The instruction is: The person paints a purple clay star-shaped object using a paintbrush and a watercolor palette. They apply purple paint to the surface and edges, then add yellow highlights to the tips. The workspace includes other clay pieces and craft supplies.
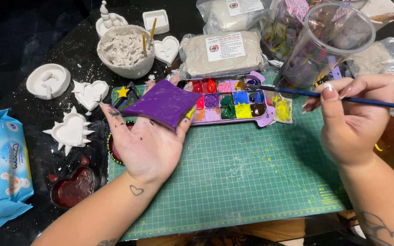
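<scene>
Left hand (149,146) lies open, the purple tile (163,104) resting flat on its fingers. Right hand (349,118) pinches the brush (297,92), tip seemingly in the palette (233,100) at twelve o'clock; load lightly.

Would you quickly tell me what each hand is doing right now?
Left hand: open, palm up, purple painted square piece resting on its fingers.
Right hand: closed on a blue-handled paintbrush, tip at the paint palette.
</scene>
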